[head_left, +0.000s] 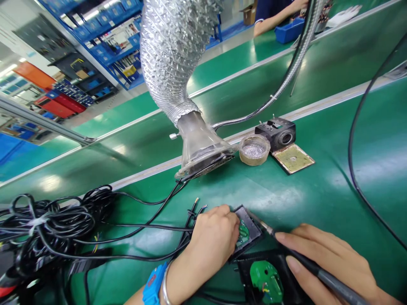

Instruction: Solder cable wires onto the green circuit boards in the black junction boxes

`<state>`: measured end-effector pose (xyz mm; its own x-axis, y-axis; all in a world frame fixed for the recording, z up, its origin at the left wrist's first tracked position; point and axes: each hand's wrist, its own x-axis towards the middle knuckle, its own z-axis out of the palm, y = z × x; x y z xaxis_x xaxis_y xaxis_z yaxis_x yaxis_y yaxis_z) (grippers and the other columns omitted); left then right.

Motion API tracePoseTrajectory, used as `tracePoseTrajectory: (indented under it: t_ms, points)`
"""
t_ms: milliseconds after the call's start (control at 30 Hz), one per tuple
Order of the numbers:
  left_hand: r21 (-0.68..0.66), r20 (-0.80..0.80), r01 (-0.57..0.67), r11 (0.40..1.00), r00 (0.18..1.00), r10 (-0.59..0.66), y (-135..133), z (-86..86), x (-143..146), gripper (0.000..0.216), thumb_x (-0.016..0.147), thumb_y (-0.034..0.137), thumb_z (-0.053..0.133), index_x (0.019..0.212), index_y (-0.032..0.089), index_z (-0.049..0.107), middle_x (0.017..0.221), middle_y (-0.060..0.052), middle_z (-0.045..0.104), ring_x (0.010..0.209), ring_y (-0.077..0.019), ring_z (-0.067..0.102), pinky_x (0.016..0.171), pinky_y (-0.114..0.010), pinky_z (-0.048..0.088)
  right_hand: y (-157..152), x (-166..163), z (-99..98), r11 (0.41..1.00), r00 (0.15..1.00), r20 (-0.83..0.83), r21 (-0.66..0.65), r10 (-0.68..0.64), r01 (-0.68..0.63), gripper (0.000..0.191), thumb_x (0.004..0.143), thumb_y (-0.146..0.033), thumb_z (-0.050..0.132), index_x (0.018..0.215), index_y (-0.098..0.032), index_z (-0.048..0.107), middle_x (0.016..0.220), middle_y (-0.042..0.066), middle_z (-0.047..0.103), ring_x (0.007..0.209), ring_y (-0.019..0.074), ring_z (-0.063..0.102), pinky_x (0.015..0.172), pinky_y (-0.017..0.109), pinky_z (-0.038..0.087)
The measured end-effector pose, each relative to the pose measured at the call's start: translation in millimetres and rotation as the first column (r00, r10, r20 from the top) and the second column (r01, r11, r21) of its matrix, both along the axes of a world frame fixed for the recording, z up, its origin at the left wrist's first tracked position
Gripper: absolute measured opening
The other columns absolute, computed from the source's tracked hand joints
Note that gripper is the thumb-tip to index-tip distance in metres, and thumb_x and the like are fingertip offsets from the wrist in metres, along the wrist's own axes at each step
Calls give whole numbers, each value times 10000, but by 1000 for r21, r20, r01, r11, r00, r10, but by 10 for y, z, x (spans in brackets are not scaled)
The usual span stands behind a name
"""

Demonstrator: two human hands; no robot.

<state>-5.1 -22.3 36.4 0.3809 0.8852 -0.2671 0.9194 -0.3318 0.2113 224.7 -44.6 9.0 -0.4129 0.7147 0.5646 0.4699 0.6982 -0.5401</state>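
Note:
My right hand [321, 258] grips a soldering iron [311, 264] like a pen. Its metal tip reaches the upper right edge of a small black plastic housing [243, 212] with a green circuit board [244, 232] inside. My left hand [218, 233] is closed at the left side of that housing, and its fingertips are hidden, so what they pinch cannot be made out. Below, a second black housing [244, 271] lies with a round green circuit board [266, 279] and thin coloured wires. Black cables [152, 256] with stripped ends run beneath my left wrist.
A fume extractor hood [203, 144] on a silver flexible duct [174, 55] hangs over the green bench. Behind the housings stand a round solder tub [254, 150] and an iron stand [280, 131] with a yellow sponge [294, 159]. Coiled cables [63, 220] lie left. A co-worker's arm [276, 19] shows across.

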Motion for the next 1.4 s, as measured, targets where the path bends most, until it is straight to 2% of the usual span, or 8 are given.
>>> tracePoseTrajectory:
  t_ms: [133,367,467,633,800,933,1233,1400]
  points:
    - [22,41,25,999,999,-26,-21,-10,-35,202,900,177,458,846,220,648,795,-8,605,741,-180,604,703,-304,484,6,-70,18,999,997,-82,-32,16,-18,251,839,-102,487,1064,-142,591,804,37,648,690,112,634,630,203,533]
    - [40,134,5,999,991,-11,-65,-21,-76,120,874,171,495,866,222,603,830,7,599,771,-165,582,725,-287,452,-2,-53,-51,977,986,-99,-151,134,-148,274,818,-91,488,1074,-146,570,759,23,634,646,115,630,614,214,535]
    - [23,135,18,1000,991,-21,-60,-19,-82,143,898,175,497,878,242,621,828,21,593,772,-155,577,725,-276,442,12,-36,-48,973,982,-106,-154,155,-170,299,807,-75,490,1090,-141,564,757,26,625,640,115,624,604,215,531]
    - [-10,29,82,997,996,-82,-23,16,-63,176,922,162,490,863,224,644,796,11,596,746,-166,572,709,-286,446,12,-30,-43,981,988,-94,-142,121,-133,288,815,-76,483,1079,-144,575,758,34,623,649,121,622,597,221,524]
    - [46,-79,185,982,980,-181,-8,57,-25,199,916,115,462,802,188,608,799,-15,594,712,-179,561,656,-299,453,12,-71,-42,970,984,-105,-183,142,-159,268,814,-72,466,1045,-137,586,704,9,582,600,102,589,572,218,497]
    - [66,-137,221,973,968,-210,-1,71,-13,199,911,107,452,800,183,599,784,-25,577,689,-192,559,629,-313,463,17,-105,-15,977,979,-148,-142,138,-159,279,798,-63,461,1034,-132,592,692,7,582,582,99,579,550,211,487]
    - [-57,-112,130,990,984,-136,60,154,9,238,932,162,434,767,189,603,799,-20,594,718,-189,590,650,-308,480,22,-132,-32,980,979,-141,-113,149,-165,327,806,-62,464,1107,-152,552,719,26,605,625,131,603,577,249,508]
    - [-86,-103,101,991,989,-109,82,148,15,219,925,184,460,767,183,612,786,-17,603,737,-184,602,699,-301,491,32,-140,-2,979,980,-132,-119,149,-165,312,804,-64,451,1071,-142,592,669,18,585,561,122,571,516,233,479]
